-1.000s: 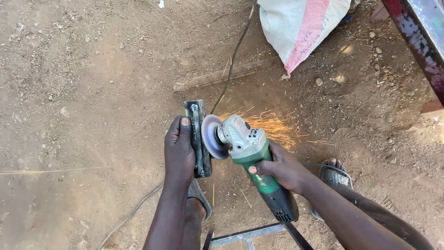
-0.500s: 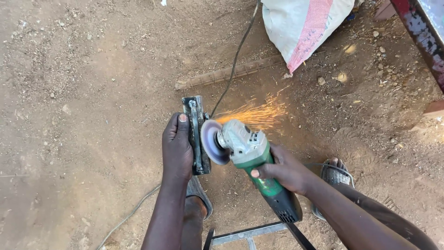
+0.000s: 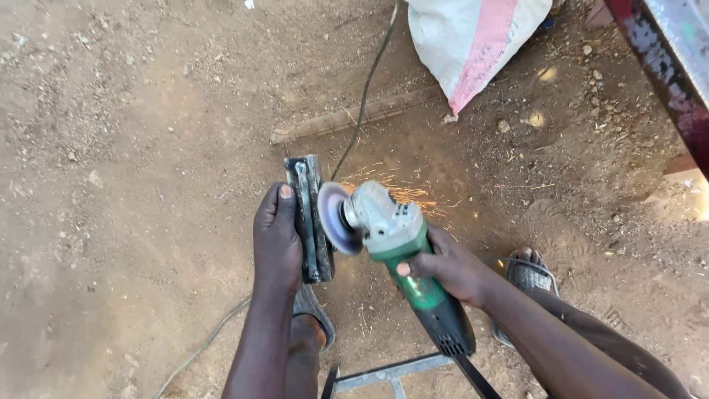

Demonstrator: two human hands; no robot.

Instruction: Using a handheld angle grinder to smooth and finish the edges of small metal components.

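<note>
My left hand (image 3: pixel 277 240) grips a dark, flat metal piece (image 3: pixel 308 214), holding it upright over the dirt ground. My right hand (image 3: pixel 447 266) is wrapped around the body of a green and grey angle grinder (image 3: pixel 402 255). Its spinning disc (image 3: pixel 336 218) presses against the right edge of the metal piece. Orange sparks (image 3: pixel 399 188) fly off to the upper right.
A black cable (image 3: pixel 365 89) runs up over the ground. A white and pink sack (image 3: pixel 473 41) lies at the top right, next to a painted metal beam (image 3: pixel 665 66). My sandalled feet (image 3: pixel 524 277) rest on the dirt. A metal frame (image 3: pixel 391 373) sits at the bottom edge.
The grinder disc has stayed on the metal piece's edge. The spark spray has thinned and shifted slightly. Both hands keep their hold.
</note>
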